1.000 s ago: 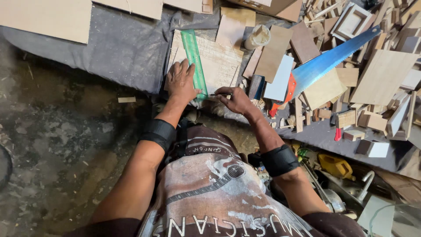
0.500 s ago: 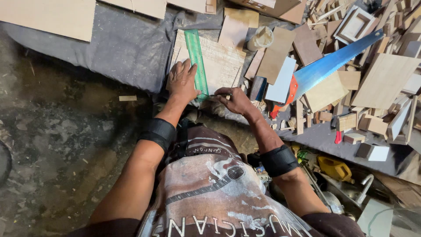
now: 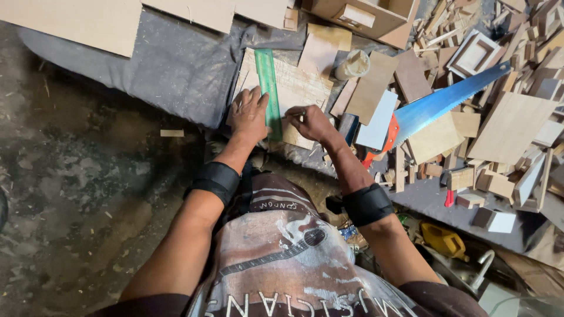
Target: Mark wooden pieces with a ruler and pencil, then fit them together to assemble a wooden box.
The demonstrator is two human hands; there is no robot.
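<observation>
The fingers of the left hand (image 3: pixel 249 113) are spread flat. They press down on the near end of a green ruler (image 3: pixel 268 88) and on the wood board (image 3: pixel 294 88) under it. The fingers of the right hand (image 3: pixel 313 121) are pinched together around something thin, most likely a pencil, but it is too small to be sure. The tip of that pinch sits on the board, just to the right of the ruler's edge.

The ruler lies long-ways on the board, pointing away from the person. The board rests on a grey cloth (image 3: pixel 170 64) on the floor, left of most of the clutter.

To me this looks like the marking step: the ruler is held still so a straight line can be drawn along it. A good line calls for the left hand to keep the ruler from sliding, and for the right hand to stay tight against the ruler's edge.

To the right of the ruler, well apart, lies a blue saw (image 3: pixel 440 105) with an orange handle. Beyond the ruler's far end, to the right, stands a small pale cup (image 3: pixel 352 63). Far right of the ruler is a big heap of wood scraps (image 3: pixel 517 135).
</observation>
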